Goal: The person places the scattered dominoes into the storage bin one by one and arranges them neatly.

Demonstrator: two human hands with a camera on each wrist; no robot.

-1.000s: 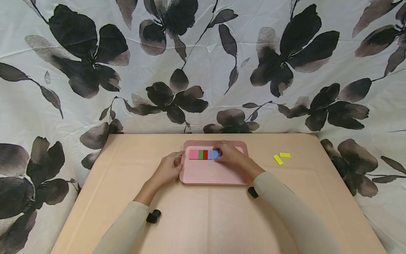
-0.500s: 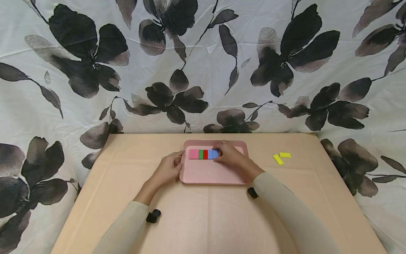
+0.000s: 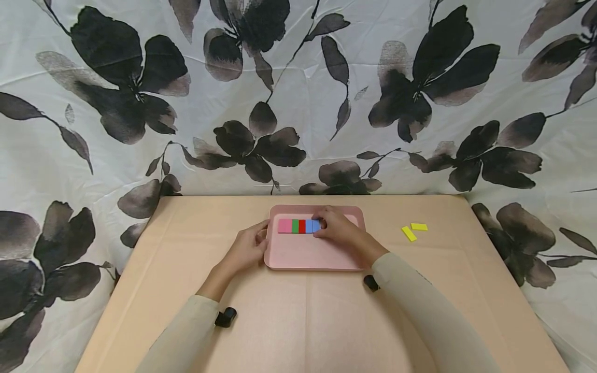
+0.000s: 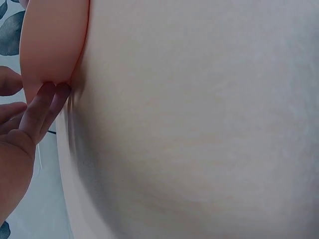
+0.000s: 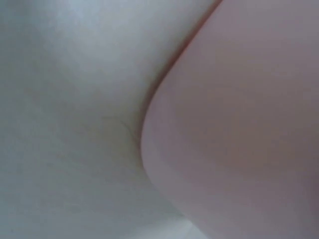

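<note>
A pink tray (image 3: 308, 256) lies on the table. On it, a row runs left to right: a pink piece (image 3: 284, 226), a green piece (image 3: 295, 226), a red piece (image 3: 302, 226) and a blue piece (image 3: 309, 226). At the right end, my right hand (image 3: 339, 228) pinches a second blue rectangular piece (image 3: 316, 226) against the row, partly covering it. My left hand (image 3: 249, 244) rests its fingertips against the tray's left side. In the left wrist view, fingers (image 4: 42, 107) press the tray's outer wall. Only the tray's corner (image 5: 199, 134) shows in the right wrist view, without the hand.
Two yellow rectangular pieces (image 3: 413, 232) lie on the beige table (image 3: 298, 321), right of the tray. Behind the table's far edge hangs a white cloth (image 3: 326, 88) with dark flowers. Dark wrist cameras (image 3: 226, 317) sit on both forearms.
The blue piece under my right hand has slid slightly left, closing a thin gap to its neighbour. My left hand and the tray stay in place.
</note>
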